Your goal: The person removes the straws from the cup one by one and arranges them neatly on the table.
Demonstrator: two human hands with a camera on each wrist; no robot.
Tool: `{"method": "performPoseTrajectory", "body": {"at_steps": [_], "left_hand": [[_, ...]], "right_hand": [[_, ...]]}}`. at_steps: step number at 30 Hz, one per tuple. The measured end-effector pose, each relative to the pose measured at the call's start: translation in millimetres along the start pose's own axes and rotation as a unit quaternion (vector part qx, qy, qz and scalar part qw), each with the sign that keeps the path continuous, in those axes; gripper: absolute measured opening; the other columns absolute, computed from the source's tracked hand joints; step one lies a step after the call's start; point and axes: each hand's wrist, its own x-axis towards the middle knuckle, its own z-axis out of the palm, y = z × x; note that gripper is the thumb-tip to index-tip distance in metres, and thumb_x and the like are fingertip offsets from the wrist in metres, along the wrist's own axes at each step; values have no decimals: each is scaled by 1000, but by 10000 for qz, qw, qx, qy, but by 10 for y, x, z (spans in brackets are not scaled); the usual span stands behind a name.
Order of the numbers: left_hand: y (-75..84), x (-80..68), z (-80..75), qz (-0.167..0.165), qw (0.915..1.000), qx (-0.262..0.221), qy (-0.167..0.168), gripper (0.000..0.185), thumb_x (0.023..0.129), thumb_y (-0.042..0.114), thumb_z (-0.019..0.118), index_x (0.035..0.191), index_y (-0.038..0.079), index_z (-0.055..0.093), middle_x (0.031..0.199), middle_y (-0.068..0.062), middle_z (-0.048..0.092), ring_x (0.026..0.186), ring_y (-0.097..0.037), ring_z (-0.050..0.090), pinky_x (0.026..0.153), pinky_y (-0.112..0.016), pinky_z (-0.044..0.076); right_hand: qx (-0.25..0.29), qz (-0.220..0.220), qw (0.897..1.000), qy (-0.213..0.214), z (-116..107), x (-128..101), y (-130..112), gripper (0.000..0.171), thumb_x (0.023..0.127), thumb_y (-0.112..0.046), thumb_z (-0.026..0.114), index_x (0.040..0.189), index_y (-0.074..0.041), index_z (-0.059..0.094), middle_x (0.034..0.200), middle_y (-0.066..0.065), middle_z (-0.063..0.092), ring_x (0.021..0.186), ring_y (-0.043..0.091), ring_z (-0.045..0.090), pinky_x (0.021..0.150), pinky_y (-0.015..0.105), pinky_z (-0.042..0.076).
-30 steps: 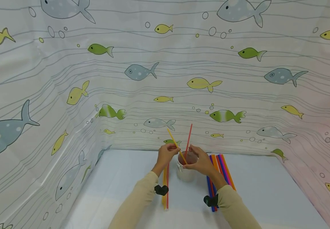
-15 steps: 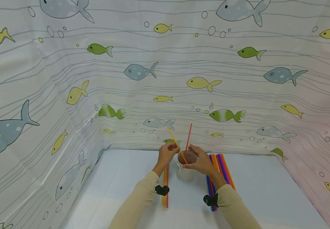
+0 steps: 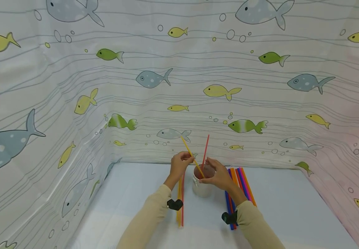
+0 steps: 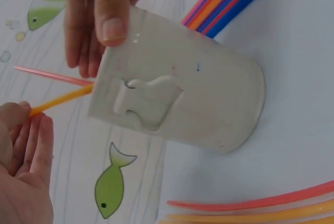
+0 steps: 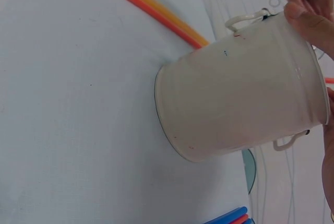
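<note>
My left hand [image 3: 178, 164] pinches a yellow drinking straw [image 3: 187, 147] between thumb and fingertips. The straw slants, its top leaning left and its lower end inside the white pot [image 3: 202, 189]. A red straw [image 3: 205, 148] also stands in the pot and rises above the rim. My right hand [image 3: 220, 177] holds the pot by its right upper rim, thumb on the near side and fingers toward the far side. In the left wrist view, the thumb [image 4: 112, 25] lies over the rim and the yellow straw [image 4: 61, 100] enters the opening. The straws' bottom ends are hidden.
Yellow and red straws [image 3: 182, 216] lie left of the pot, partly under the left wrist. Several blue, orange, red and pink straws [image 3: 243, 181] lie to the right, partly beneath the right forearm. A fish-patterned curtain [image 3: 198, 69] surrounds the white table [image 3: 114, 207].
My left hand has shifted slightly up and to the left with the yellow straw, whose top has risen a little. The right hand and the pot stay in place.
</note>
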Motion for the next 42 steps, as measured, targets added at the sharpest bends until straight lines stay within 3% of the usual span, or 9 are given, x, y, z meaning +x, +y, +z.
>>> {"method": "performPoseTrajectory", "body": {"at_steps": [5, 9, 16, 23, 30, 34, 38, 42], "left_hand": [[101, 26, -55, 241, 9997, 28, -63, 30, 89, 20, 74, 107, -4, 69, 93, -5, 73, 82, -14, 70, 72, -25, 58], [190, 62, -97, 421, 9991, -39, -50, 26, 89, 21, 73, 105, 1, 70, 94, -5, 73, 83, -16, 70, 75, -28, 58], [295, 124, -188, 474, 9987, -24, 157, 19, 88, 13, 74, 104, 3, 71, 94, -5, 72, 86, -17, 68, 78, -28, 57], [375, 187, -320, 781, 9964, -235, 237, 19, 88, 2, 71, 105, -6, 67, 96, -19, 71, 89, -34, 69, 77, -37, 59], [482, 204, -482, 515, 9962, -672, 221, 18, 91, 11, 70, 106, 2, 69, 99, -12, 71, 86, -26, 71, 78, -29, 58], [530, 222, -538, 606, 9947, -771, 314, 19, 92, 16, 70, 105, 2, 69, 97, -12, 71, 83, -22, 71, 78, -31, 59], [545, 251, -597, 647, 9918, -1048, 354, 23, 93, 16, 69, 107, -2, 67, 101, -15, 69, 88, -25, 69, 79, -35, 59], [517, 254, -669, 477, 9908, -1227, 315, 24, 94, 14, 67, 111, -3, 65, 106, -19, 66, 96, -32, 67, 81, -35, 58]], "right_hand": [[-60, 8, 10000, -2, 1, -2, 23, 105, 63, -39, 92, 149, -10, 40, 139, 8, 51, 130, 28, 47, 109, 54, 35], [-102, 37, 9999, 18, -1, 1, 22, 103, 64, -38, 92, 149, -13, 40, 139, 6, 51, 130, 27, 47, 109, 54, 36], [-125, -8, 9999, -8, 5, -1, 15, 104, 64, -37, 92, 149, -9, 39, 139, 6, 51, 131, 27, 46, 109, 51, 36], [-78, 116, 9999, 18, 6, -2, -7, 104, 65, -38, 92, 150, -11, 38, 141, 6, 50, 133, 28, 43, 109, 52, 36], [-41, 119, 9999, -46, 23, -1, -1, 105, 65, -39, 91, 150, -11, 38, 140, 6, 50, 133, 27, 43, 109, 51, 35], [-34, 120, 9999, -39, 27, -4, 2, 104, 65, -38, 91, 150, -10, 38, 140, 6, 50, 133, 27, 43, 109, 51, 36], [-104, 122, 9999, -26, 21, -4, -6, 105, 65, -39, 91, 150, -10, 38, 140, 6, 51, 132, 27, 44, 108, 50, 37], [-169, -4, 9999, -19, 5, -7, -2, 105, 64, -39, 92, 149, -6, 38, 138, 8, 52, 130, 29, 46, 107, 50, 39]]}}
